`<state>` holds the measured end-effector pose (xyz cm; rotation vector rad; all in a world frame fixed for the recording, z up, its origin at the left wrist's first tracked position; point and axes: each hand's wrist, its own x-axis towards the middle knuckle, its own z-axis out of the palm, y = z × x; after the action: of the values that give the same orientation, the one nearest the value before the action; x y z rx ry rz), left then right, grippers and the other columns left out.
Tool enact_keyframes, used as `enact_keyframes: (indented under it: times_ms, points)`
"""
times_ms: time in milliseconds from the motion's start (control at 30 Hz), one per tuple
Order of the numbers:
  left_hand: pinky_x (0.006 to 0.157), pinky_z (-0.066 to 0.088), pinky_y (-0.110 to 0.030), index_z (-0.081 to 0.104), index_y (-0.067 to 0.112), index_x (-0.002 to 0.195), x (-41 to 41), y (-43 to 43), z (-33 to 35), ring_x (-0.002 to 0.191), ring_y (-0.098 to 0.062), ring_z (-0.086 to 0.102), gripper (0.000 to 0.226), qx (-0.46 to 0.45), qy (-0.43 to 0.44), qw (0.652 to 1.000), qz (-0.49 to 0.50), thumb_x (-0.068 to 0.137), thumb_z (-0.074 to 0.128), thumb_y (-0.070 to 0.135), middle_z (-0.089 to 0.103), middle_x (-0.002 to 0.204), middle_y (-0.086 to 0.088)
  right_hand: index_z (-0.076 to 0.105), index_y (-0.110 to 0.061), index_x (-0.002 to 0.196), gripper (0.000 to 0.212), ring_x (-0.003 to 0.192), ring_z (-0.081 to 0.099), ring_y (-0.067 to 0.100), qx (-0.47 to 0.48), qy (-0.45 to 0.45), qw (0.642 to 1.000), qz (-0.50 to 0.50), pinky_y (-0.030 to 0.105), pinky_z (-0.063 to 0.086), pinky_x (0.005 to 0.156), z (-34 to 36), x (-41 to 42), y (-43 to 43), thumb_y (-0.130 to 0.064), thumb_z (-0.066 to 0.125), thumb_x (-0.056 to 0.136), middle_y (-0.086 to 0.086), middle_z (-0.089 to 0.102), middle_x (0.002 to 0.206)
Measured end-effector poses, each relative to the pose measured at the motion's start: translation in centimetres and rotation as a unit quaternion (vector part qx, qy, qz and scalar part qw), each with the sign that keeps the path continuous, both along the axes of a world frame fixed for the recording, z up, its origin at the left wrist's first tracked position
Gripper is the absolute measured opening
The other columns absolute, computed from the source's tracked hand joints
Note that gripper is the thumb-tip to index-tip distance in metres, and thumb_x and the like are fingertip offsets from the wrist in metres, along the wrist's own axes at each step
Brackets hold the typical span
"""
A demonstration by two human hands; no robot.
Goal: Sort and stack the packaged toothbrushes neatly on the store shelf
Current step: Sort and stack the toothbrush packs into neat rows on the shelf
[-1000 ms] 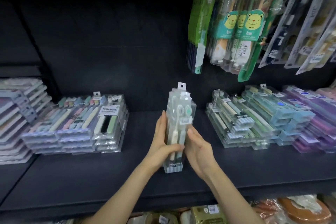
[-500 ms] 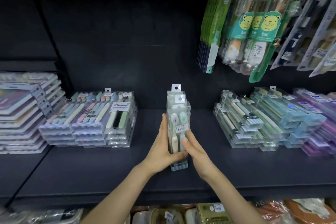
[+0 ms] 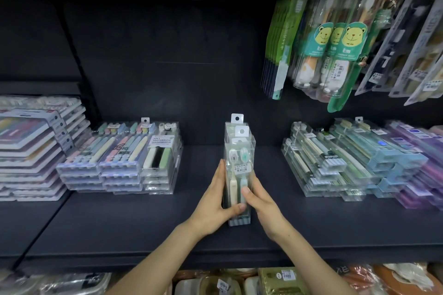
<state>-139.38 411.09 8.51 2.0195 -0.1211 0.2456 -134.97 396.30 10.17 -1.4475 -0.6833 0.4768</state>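
Note:
A small stack of clear toothbrush packs, each with a white and a mint brush inside, sits in the middle of the dark shelf. My left hand grips its left side with the thumb across the front bottom. My right hand holds its right side, thumb on the front. White hang tabs stick up at the far end of the stack.
A stack of pastel toothbrush packs lies to the left, flat card packs further left. Green, blue and purple pack stacks fill the right. Bear-print packs hang above right. Goods sit on the lower shelf.
Both hands have pushed the stack of packs a little deeper onto the shelf and lower, so it now rests on the shelf. The camera has come closer.

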Motion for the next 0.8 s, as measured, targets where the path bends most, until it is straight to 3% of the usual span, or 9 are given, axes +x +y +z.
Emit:
enact_keyframes:
  times_ms: [100, 200, 300, 400, 500, 667, 700, 800]
  points:
    - [0.115, 0.031, -0.038, 0.004, 0.024, 0.153, 0.4, -0.5, 0.8, 0.140, -0.005, 0.028, 0.104, -0.071, 0.037, 0.997, -0.004, 0.075, 0.066, 0.053, 0.022, 0.156, 0.009, 0.021, -0.026, 0.152, 0.063, 0.129, 0.045, -0.002, 0.002, 0.036, 0.999, -0.020, 0.013, 0.041, 0.099, 1.3, 0.2, 0.5, -0.036, 0.044, 0.094, -0.012, 0.045, 0.146]
    - [0.110, 0.038, -0.034, 0.014, 0.027, 0.152, 1.6, -0.4, 2.4, 0.132, -0.006, 0.041, 0.096, -0.146, 0.093, 0.985, -0.004, 0.074, 0.066, 0.046, 0.035, 0.150, 0.009, 0.043, -0.027, 0.142, 0.042, 0.114, 0.060, 0.002, -0.025, 0.083, 0.995, -0.042, 0.016, 0.052, 0.084, 3.4, 1.7, 1.0, -0.033, 0.043, 0.100, -0.010, 0.062, 0.129]
    - [0.084, 0.052, -0.023, 0.036, 0.031, 0.139, 3.0, 0.6, 3.9, 0.107, -0.006, 0.063, 0.064, -0.156, 0.178, 0.971, -0.029, 0.083, 0.065, 0.039, 0.063, 0.123, 0.009, 0.057, -0.020, 0.130, 0.033, 0.103, 0.067, 0.012, -0.111, 0.143, 0.981, -0.069, 0.027, 0.054, 0.085, 5.2, 3.4, 1.3, -0.028, 0.040, 0.103, -0.003, 0.070, 0.114]
    - [0.074, 0.055, -0.028, 0.058, 0.024, 0.121, 4.5, 1.6, 5.3, 0.090, -0.013, 0.069, 0.037, -0.110, 0.285, 0.952, -0.015, 0.090, 0.057, 0.045, 0.073, 0.101, 0.003, 0.063, -0.011, 0.117, 0.031, 0.090, 0.068, 0.021, -0.167, 0.212, 0.956, -0.111, 0.033, 0.055, 0.069, 6.0, 5.0, 2.2, -0.027, 0.042, 0.102, 0.009, 0.071, 0.107]
    - [0.074, 0.053, -0.026, 0.068, 0.018, 0.107, 5.9, 2.1, 5.6, 0.089, -0.013, 0.068, 0.043, -0.107, 0.352, 0.930, 0.004, 0.088, 0.054, 0.054, 0.073, 0.098, 0.000, 0.062, -0.007, 0.112, 0.030, 0.089, 0.066, 0.028, -0.206, 0.250, 0.937, -0.134, 0.036, 0.055, 0.064, 5.8, 6.3, 3.1, -0.026, 0.042, 0.102, 0.019, 0.069, 0.109]
    - [0.065, 0.044, -0.020, 0.067, 0.027, 0.094, 7.0, 2.7, 6.0, 0.086, -0.006, 0.063, 0.040, -0.065, 0.371, 0.926, 0.035, 0.087, 0.051, 0.062, 0.071, 0.089, 0.009, 0.063, -0.010, 0.109, 0.032, 0.097, 0.066, 0.032, -0.232, 0.248, 0.930, -0.139, 0.046, 0.051, 0.093, 4.7, 7.6, 3.6, -0.034, 0.044, 0.100, 0.015, 0.071, 0.100]
    - [0.065, 0.041, -0.021, 0.065, 0.029, 0.093, 7.1, 2.9, 6.1, 0.087, -0.007, 0.060, 0.039, -0.047, 0.374, 0.926, 0.038, 0.086, 0.049, 0.064, 0.068, 0.091, 0.009, 0.063, -0.010, 0.107, 0.032, 0.094, 0.067, 0.030, -0.236, 0.248, 0.929, -0.139, 0.044, 0.052, 0.090, 4.6, 7.8, 3.8, -0.035, 0.045, 0.099, 0.013, 0.072, 0.097]
    - [0.073, 0.040, -0.025, 0.063, 0.029, 0.106, 7.0, 3.5, 6.0, 0.098, -0.012, 0.057, 0.050, -0.022, 0.377, 0.925, 0.043, 0.084, 0.045, 0.070, 0.064, 0.104, 0.006, 0.064, -0.011, 0.105, 0.031, 0.076, 0.068, 0.021, -0.235, 0.264, 0.925, -0.139, 0.033, 0.053, 0.064, 4.9, 7.9, 4.6, -0.037, 0.049, 0.098, 0.007, 0.072, 0.084]
